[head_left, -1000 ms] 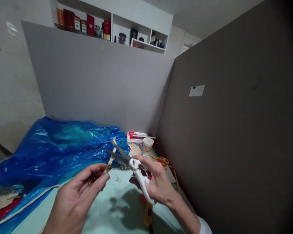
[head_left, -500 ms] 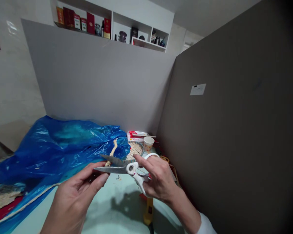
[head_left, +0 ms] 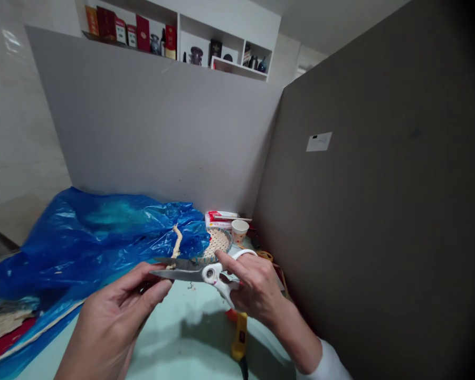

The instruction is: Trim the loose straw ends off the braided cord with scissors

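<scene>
In my right hand [head_left: 257, 285] is a pair of scissors [head_left: 210, 273] with white handles, the fingers through the loops and the blades pointing left. My left hand [head_left: 119, 309] pinches the lower end of a thin, crooked, cream-coloured piece [head_left: 177, 241] that looks like a twisted cord or root. This piece stands up above the blades, and its base lies between them, close to my left fingertips. The blades are nearly together around it. Its pinched end is hidden behind the blades and fingers.
Blue plastic sheeting [head_left: 103, 227] covers the table's left and back. Behind the scissors are a woven basket [head_left: 218, 241], a paper cup [head_left: 240, 230] and a red-and-white packet [head_left: 217, 216]. A yellow-handled tool [head_left: 239, 340] lies below my right hand. Grey panels [head_left: 162, 132] enclose the back and right.
The scissor blades have closed further on the crooked piece, and its upper end has tipped to the left. Both hands have stayed nearly in place.
</scene>
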Motion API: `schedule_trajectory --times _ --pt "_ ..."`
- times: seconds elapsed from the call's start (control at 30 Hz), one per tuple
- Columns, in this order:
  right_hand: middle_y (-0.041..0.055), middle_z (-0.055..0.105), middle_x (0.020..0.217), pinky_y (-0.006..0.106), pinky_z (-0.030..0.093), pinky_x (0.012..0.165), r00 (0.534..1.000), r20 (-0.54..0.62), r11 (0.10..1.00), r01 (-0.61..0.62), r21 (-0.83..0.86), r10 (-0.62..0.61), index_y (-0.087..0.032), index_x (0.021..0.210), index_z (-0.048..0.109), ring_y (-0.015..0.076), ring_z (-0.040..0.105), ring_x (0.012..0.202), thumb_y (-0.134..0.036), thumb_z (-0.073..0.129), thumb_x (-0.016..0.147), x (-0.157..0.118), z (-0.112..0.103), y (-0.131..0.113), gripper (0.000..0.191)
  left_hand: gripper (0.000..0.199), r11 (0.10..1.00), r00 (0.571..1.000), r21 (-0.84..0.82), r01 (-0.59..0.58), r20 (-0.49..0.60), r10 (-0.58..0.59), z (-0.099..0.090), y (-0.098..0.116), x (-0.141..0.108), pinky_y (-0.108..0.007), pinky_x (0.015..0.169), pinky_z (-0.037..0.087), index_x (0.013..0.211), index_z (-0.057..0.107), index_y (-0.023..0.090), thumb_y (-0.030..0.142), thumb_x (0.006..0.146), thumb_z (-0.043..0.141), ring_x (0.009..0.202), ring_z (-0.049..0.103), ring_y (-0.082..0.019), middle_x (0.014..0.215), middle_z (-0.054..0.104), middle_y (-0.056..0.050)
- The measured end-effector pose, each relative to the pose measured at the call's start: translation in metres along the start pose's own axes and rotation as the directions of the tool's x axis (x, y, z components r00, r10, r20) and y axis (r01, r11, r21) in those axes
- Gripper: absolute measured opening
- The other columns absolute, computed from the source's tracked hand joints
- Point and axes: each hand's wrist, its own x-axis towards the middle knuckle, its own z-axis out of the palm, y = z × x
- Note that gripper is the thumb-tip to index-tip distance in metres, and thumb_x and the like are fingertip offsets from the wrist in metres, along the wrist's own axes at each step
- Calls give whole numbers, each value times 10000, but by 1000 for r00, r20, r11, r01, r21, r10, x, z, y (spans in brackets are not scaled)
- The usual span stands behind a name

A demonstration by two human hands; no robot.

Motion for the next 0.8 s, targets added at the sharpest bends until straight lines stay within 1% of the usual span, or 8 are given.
schedule_trajectory --times 0.2,0.37,0.43,0.47,0.53,0.63,0.7,0.8 --pt "1 752 754 269 413 603 998 41 983 -62 173 55 -197 1256 636 154 605 609 -35 488 664 -8 9 3 631 269 999 999 -26 48 -22 -48 1 1 0 -264 727 594 918 802 298 405 690 896 913 718 -247 870 795 4" --pt "3 713 700 242 391 568 986 86 967 -155 203 140 -199 1155 707 133 580 570 -61 549 748 -9 13 -3 458 317 995 997 -66 74 0 -74 3 5 2 -247 732 600 905 808 282 394 636 931 898 715 -235 895 798 -5" --pt "-19 659 660 228 366 533 958 148 909 -282 306 247 -206 1077 735 114 536 535 -120 586 821 -4 13 -9 308 403 987 993 -118 109 -21 -113 5 7 1 -245 724 604 912 808 283 377 555 971 863 716 -228 868 791 3" --pt "-30 633 646 221 364 523 923 194 836 -383 394 331 -208 1036 740 107 522 526 -166 615 845 -1 13 -12 232 442 982 990 -135 130 -28 -135 7 8 0 -240 701 604 925 808 283 373 528 982 825 715 -219 838 783 8" --pt "-41 605 646 215 394 517 803 304 561 -581 590 512 -206 974 726 111 537 535 -264 701 831 7 12 -18 157 470 978 987 -141 156 -21 -161 10 9 -3 -217 642 588 960 805 277 380 535 977 746 698 -188 783 758 19" --pt "-45 628 652 223 446 511 621 444 130 -663 738 646 -216 976 662 144 607 568 -349 826 719 19 9 -23 332 419 986 989 -83 145 18 -144 16 7 -7 -198 628 560 998 787 263 417 632 923 727 680 -167 761 737 17" --pt "-49 653 634 224 462 516 564 522 -43 -652 757 640 -226 972 626 147 622 564 -369 895 642 24 6 -26 450 425 995 995 -2 96 21 -96 18 4 -7 -213 620 553 979 779 252 449 628 917 708 673 -174 769 743 2" --pt "-47 695 662 254 532 624 566 608 -208 -613 762 557 -231 969 614 150 660 602 -391 976 520 29 2 -36 598 455 992 999 122 -14 -27 17 22 0 -7 -226 567 523 893 770 236 487 555 942 632 644 -173 724 725 -9"
